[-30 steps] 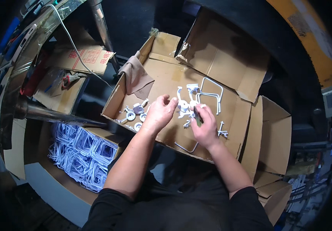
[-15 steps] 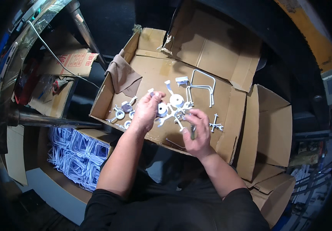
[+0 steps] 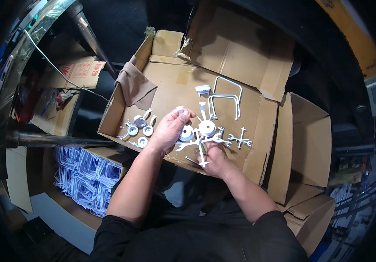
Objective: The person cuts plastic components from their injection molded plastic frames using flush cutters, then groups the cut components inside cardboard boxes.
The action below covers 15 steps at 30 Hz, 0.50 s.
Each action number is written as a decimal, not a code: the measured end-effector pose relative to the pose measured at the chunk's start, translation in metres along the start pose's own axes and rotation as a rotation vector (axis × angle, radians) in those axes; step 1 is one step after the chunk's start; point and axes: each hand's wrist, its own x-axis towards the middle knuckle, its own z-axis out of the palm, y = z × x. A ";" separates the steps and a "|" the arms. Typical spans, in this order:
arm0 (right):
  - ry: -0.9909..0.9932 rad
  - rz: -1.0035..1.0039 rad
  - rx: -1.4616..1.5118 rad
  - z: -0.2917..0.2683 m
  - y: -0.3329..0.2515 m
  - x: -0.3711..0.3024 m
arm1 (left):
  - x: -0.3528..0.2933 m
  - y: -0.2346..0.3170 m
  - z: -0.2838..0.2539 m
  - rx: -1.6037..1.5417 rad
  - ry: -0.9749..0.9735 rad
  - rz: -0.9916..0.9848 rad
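In my left hand [image 3: 169, 129], closed near its upper left arm, is a white moulded plastic part tree [image 3: 206, 128]. Two round cups, thin runners and forked ends make it up. My right hand [image 3: 216, 158] is beneath the lower right side of the tree, its fingers largely hidden by the plastic. A small dark greenish thing shows at that hand, too covered to name. Loose white cup-shaped pieces with arms [image 3: 148, 130] lie on the cardboard to the left. A white cross-shaped runner [image 3: 240, 138] lies to the right.
The work surface is a shallow cardboard box [image 3: 170, 77]. Bent white wire frames [image 3: 225, 96] and a small white block [image 3: 203, 90] lie toward its back. A brown cloth [image 3: 135, 85] drapes over the left wall. Many white wire frames [image 3: 85, 179] fill a box at lower left.
My right hand has moved down and left, under the part tree. The tree has turned and now faces more upright, with its lower runner pointing toward me.
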 end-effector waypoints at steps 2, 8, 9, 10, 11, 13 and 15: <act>0.024 0.041 0.020 0.004 0.000 -0.005 | -0.001 -0.002 0.002 0.021 0.014 -0.035; -0.167 0.192 0.160 0.024 0.033 -0.014 | -0.003 0.003 0.002 0.112 -0.006 -0.080; -0.184 0.182 0.169 0.028 0.042 -0.017 | -0.003 0.004 0.003 0.116 -0.020 -0.103; -0.189 0.178 0.169 0.029 0.041 -0.018 | -0.004 0.005 0.001 0.119 -0.027 -0.124; -0.142 0.119 0.168 0.029 0.040 -0.019 | -0.004 0.005 -0.002 0.132 -0.041 -0.151; 0.062 -0.096 0.101 0.022 0.011 -0.009 | -0.007 0.009 -0.007 0.147 -0.025 -0.148; 0.030 -0.095 0.097 0.015 0.013 -0.008 | -0.007 0.013 0.002 0.181 -0.021 -0.155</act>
